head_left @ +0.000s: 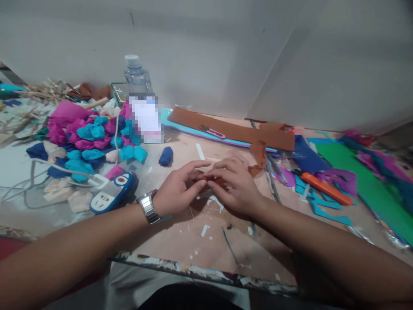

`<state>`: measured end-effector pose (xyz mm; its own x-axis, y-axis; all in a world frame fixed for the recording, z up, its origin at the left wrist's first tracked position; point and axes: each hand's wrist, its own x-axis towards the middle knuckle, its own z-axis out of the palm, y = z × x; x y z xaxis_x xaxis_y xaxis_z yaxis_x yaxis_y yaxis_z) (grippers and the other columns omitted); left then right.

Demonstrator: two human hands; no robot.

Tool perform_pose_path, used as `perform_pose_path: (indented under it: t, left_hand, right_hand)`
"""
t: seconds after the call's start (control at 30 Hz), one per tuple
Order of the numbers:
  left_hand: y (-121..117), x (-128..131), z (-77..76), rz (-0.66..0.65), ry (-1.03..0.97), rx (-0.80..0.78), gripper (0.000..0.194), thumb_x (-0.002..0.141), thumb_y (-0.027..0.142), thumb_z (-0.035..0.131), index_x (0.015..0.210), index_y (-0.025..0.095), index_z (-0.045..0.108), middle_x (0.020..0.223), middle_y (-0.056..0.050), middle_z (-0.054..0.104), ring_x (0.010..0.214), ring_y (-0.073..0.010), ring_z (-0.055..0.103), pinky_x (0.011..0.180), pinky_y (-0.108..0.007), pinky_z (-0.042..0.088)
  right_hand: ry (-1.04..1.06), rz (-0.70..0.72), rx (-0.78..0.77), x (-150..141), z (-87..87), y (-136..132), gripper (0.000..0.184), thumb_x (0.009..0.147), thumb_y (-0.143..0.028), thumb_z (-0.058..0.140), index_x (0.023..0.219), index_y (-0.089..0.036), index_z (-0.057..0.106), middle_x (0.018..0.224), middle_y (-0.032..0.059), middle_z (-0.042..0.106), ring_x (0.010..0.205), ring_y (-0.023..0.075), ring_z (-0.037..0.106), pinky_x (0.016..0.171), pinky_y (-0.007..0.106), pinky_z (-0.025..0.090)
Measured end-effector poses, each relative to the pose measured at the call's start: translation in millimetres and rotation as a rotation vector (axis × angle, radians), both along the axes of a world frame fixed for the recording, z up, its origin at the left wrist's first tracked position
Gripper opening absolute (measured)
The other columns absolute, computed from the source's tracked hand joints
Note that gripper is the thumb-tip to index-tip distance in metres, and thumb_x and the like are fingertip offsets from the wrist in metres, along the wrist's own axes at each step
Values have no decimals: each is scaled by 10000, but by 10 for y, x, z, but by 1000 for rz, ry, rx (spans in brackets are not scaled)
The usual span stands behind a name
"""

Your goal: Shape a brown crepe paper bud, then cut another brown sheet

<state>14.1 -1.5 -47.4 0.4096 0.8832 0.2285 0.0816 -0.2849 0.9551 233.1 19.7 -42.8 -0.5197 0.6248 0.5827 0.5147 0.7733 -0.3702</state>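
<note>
My left hand (179, 189), with a metal watch on the wrist, and my right hand (240, 187) meet over the middle of the table. Between their fingertips they pinch a narrow piece of brown crepe paper (221, 181). Its far end comes out beyond my right fingers, near another crumpled brown piece (259, 154). My fingers cover part of the strip, so its full shape is hidden. A dark blue wrapped paper lump (166, 156) lies just beyond my left hand. White scraps (204, 231) are scattered on the tabletop below my hands.
At left, pink and blue paper bundles (92, 131) surround a power socket (112, 193) with cables. Behind stand a bottle (137, 77) and a phone (147, 118). Small pink-handled snips (214, 132) rest on a brown sheet (238, 133). An orange utility knife (327, 188) and green sheet (364, 181) lie right.
</note>
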Motion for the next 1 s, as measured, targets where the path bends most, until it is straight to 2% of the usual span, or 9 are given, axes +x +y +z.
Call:
perform_pose_path:
  t: [0.2,0.33,0.53,0.63,0.7,0.8,0.9,1.0]
  left_hand:
    - [-14,-3,-7,-30,10,-5,501,1012,192,571,1507,233,504,1410,-137,689,1269,-242,692,1068,-399,555]
    - [-13,5,-10,-13,67,28,519,992,188,595,1499,232,499,1267,-111,721,1109,-207,717,985,-353,564]
    - [9,-4,-41,40,149,59,514,938,145,611,1441,225,543,984,-36,690,879,-170,664,824,-303,533]
    - [20,-7,-48,43,196,63,524,906,120,614,1417,221,557,935,-19,694,824,-163,651,777,-298,511]
    - [23,-5,-45,44,237,70,513,881,100,619,1380,215,581,968,-28,724,845,-173,664,797,-316,513]
    - [22,1,-27,49,239,104,495,854,91,649,1334,201,604,1130,-72,739,947,-197,683,867,-349,531]
    - [15,-1,-2,69,137,114,443,905,156,671,1340,192,595,1229,-109,713,1015,-205,690,891,-345,556]
    - [7,-8,4,93,53,70,388,972,248,664,1352,202,597,1212,-111,713,1024,-201,703,872,-324,578]
  right_hand:
    - [-4,17,19,-5,-22,1,191,998,-274,668,1171,-295,746,1113,52,738,1089,267,623,976,493,397]
    - [10,15,-7,1,-13,1,158,1013,-289,642,1141,-278,734,1110,62,743,1087,269,639,981,492,404]
    - [62,10,-12,9,-2,-3,126,1018,-288,629,1129,-255,680,1074,62,753,1053,268,658,973,479,409]
    - [75,14,7,1,5,-3,107,1022,-274,618,1112,-244,667,1051,59,751,1036,265,656,959,476,407]
    - [73,14,20,-4,7,1,107,1026,-269,610,1113,-243,664,1044,57,755,1031,263,657,956,475,404]
    - [51,-2,19,-6,3,11,114,1023,-273,611,1115,-247,673,1046,56,764,1036,265,658,969,481,395]
    - [16,-9,13,-4,-7,18,121,1016,-281,629,1114,-251,695,1064,58,764,1049,268,652,971,484,385]
    - [-1,7,23,-4,-13,18,127,1013,-277,649,1121,-258,712,1069,54,762,1051,265,647,968,485,385]
